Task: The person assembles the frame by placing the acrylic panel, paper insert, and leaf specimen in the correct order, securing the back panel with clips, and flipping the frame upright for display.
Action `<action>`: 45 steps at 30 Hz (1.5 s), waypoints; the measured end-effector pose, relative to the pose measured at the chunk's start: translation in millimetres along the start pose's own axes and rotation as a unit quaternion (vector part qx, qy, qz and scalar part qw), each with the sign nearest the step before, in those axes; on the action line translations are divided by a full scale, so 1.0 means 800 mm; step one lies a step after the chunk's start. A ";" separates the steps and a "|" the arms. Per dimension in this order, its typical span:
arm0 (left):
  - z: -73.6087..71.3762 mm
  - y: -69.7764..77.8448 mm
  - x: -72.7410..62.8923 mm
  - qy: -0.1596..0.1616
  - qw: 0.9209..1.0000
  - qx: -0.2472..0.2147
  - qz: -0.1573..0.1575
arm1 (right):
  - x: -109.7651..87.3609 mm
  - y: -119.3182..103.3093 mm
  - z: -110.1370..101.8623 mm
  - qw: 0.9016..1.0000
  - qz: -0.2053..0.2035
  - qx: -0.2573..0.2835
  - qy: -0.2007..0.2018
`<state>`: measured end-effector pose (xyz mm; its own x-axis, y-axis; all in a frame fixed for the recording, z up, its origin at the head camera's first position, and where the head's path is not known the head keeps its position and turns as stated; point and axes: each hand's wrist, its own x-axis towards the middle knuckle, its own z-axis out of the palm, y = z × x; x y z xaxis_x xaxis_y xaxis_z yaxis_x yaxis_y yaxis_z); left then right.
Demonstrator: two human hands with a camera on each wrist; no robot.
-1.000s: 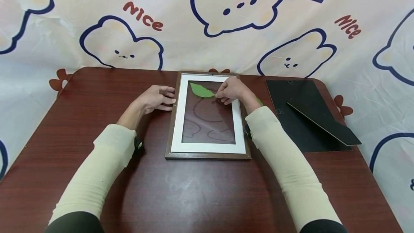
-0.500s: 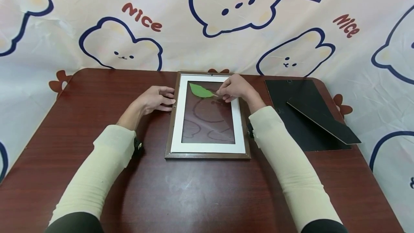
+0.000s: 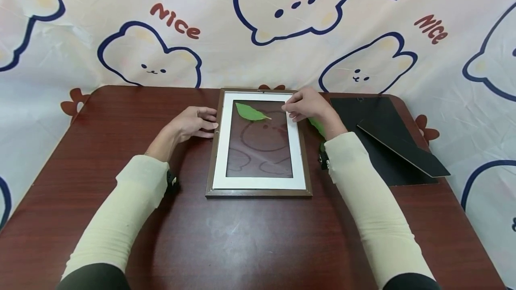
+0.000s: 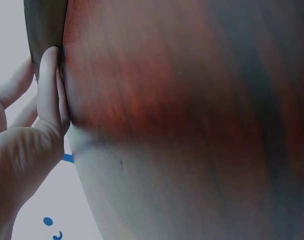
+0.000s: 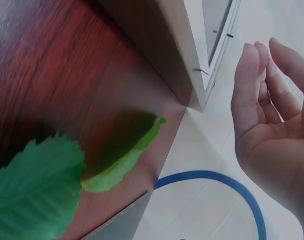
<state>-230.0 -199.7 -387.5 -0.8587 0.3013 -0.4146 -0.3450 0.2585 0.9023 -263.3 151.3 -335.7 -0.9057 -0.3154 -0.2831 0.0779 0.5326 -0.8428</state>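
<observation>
A picture frame [image 3: 212,164] with a brown border and white mat [image 3: 258,184] lies on the table. Near the top of its dark pane, a green leaf [image 3: 249,112] rests with its stem pointing right. My left hand [image 3: 189,124] touches the frame's left side with its fingertips; the left wrist view shows these fingers [image 4: 49,90] against the brown edge. Over the frame's upper right side hovers my right hand [image 3: 306,104], fingers loosely bent, nothing between them. In the right wrist view, that hand [image 5: 276,110] is apart from the frame [image 5: 156,45].
Right of the frame, more green leaves [image 3: 316,126] lie on the table, partly hidden by the right arm; the right wrist view shows a toothed leaf [image 5: 37,185]. A black backing board [image 3: 363,111] with its stand flap [image 3: 403,149] raised lies at the right. A printed cloth [image 3: 225,57] hangs behind.
My right hand has let go of the leaf's stem and moved right, off the pane. The leaf stays at the top of the pane; the left hand has not moved.
</observation>
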 end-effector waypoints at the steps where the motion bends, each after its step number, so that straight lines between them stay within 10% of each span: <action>1: 0.000 0.000 0.000 -0.001 1.000 0.002 0.001 | -0.001 0.001 -0.002 1.000 -0.001 -0.002 0.000; 45: 0.004 0.005 -0.004 0.012 1.000 0.015 -0.004 | -0.039 0.062 -0.056 0.998 0.029 -0.031 0.044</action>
<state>-227.3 -196.7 -382.9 -0.8653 0.2767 -0.4180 -0.3403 0.2879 0.8951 -249.6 222.7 -348.4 -0.9340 -0.2142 -0.2861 0.1069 0.5963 -0.7956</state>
